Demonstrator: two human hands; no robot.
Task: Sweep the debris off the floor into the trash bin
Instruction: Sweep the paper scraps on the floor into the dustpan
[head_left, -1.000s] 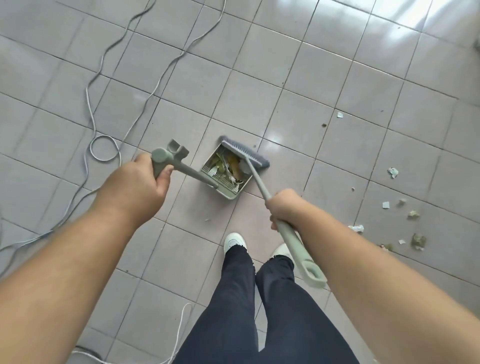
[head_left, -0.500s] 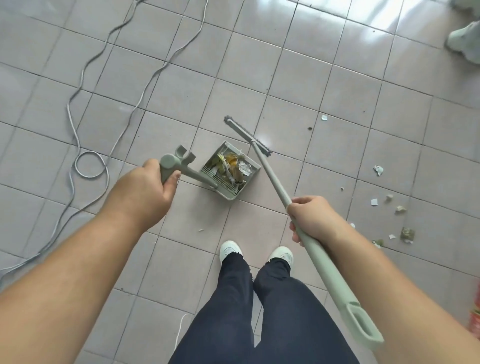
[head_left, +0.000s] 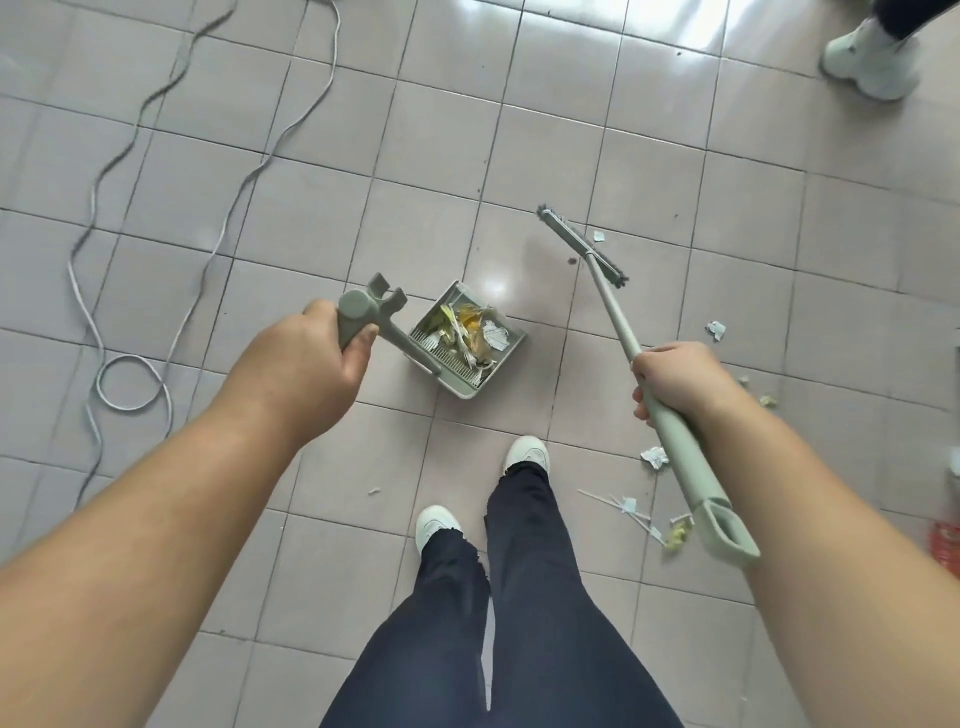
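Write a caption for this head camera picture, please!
Left hand holds a debris-filled dustpan; right hand holds the broom.

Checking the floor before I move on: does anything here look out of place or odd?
Yes. Scraps of paper and crumbs lie loose on the tiles beside the right hand, outside the dustpan. A loose cable snakes in a loop across the floor on the left, a likely trip hazard.

Bare forearms; dark navy trousers (head_left: 519, 623) (frayed hems); white shoes (head_left: 529, 453).
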